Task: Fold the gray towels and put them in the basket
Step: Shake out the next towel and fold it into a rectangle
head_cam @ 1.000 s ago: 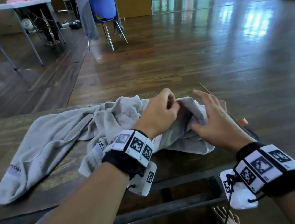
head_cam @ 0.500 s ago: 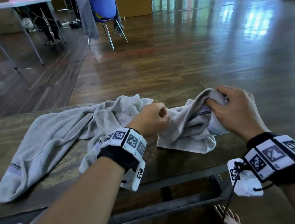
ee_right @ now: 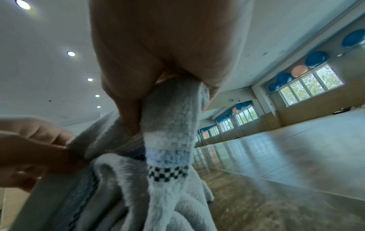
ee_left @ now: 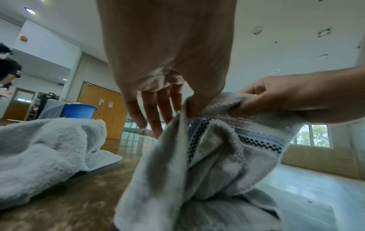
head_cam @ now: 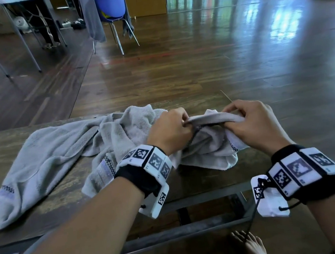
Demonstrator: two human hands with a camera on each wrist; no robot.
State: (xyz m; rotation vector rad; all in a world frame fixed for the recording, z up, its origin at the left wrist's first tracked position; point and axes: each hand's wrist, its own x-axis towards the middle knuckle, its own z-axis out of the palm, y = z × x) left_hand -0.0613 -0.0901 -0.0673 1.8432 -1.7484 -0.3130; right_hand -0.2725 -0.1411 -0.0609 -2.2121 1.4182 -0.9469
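Note:
A small gray towel [head_cam: 209, 147] with a checkered band is bunched at the right end of the wooden table [head_cam: 22, 227]. My left hand [head_cam: 170, 131] pinches its top edge on the left, and my right hand [head_cam: 250, 123] grips the same edge on the right. The edge is drawn taut between them, a little above the table. The left wrist view shows the towel [ee_left: 207, 164] hanging below my thumb and forefinger. In the right wrist view the towel [ee_right: 169, 140] runs through my curled fingers. A second gray towel [head_cam: 46, 160] lies crumpled to the left. No basket is in view.
The table's right end is just past my right hand. Beyond the table lies open wooden floor, with a blue chair [head_cam: 110, 5] draped in gray cloth and another table [head_cam: 8, 24] at the back left. My bare foot [head_cam: 250, 245] is under the table.
Both hands have taken the small towel's top edge and drawn it taut between them, lifting it slightly. The left hand has moved closer to the right. The second towel has not moved.

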